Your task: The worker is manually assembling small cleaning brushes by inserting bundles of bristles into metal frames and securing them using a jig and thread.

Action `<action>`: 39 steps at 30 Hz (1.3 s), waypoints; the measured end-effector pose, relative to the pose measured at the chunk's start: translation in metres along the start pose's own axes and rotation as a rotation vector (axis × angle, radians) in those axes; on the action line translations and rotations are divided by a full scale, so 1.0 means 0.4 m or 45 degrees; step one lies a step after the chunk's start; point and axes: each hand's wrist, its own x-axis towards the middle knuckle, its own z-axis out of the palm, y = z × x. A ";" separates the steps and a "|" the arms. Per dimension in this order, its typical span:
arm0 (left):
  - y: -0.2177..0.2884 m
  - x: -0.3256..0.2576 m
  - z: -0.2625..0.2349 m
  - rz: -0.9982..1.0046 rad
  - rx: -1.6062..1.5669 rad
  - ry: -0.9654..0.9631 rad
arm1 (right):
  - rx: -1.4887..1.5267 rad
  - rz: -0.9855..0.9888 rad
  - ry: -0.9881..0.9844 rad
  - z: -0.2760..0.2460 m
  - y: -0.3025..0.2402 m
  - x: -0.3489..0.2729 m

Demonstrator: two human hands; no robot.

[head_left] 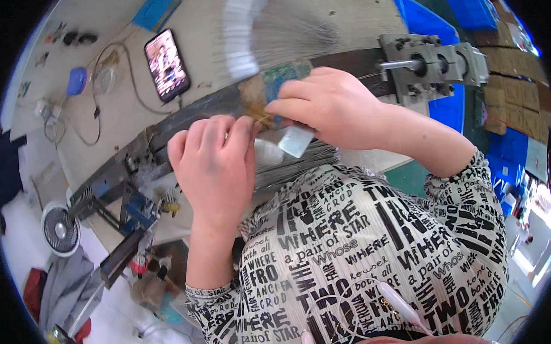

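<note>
My left hand [214, 159] is closed, fingers curled and fingertips pinched at a short, thin wire [261, 119] that shows between my two hands. My right hand [331, 106] pinches toward the same wire from the other side, its fingers bent over a worn, blue-and-tan patch [254, 94] on the dark metal bar. Just below the right fingers sits a flat, whitish translucent piece [295, 141]; whether they touch it I cannot tell. A bundle of thin grey wires [311, 161] lies between the bar and my body.
Beyond the bar, many thin wires [301, 34] fan out from a row of white ends [240, 37]. A metal clamp fixture [429, 66] stands at the right. A lit phone [167, 65] and a cable [126, 62] lie left. A small fan [61, 229] and blue bins [428, 21] flank the table.
</note>
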 end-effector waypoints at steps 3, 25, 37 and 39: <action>-0.047 -0.073 -0.033 -0.066 0.108 0.085 | -0.017 -0.013 -0.009 0.012 -0.030 0.096; -0.057 -0.179 0.218 -0.933 -1.152 -0.285 | 0.113 -0.002 -0.260 0.055 -0.016 0.164; -0.241 -0.535 0.079 -1.896 -1.617 0.745 | 0.368 0.138 -0.367 0.059 0.011 -0.002; -0.236 -0.541 0.073 -1.872 -1.662 0.794 | 0.155 0.307 -0.294 0.074 0.036 0.020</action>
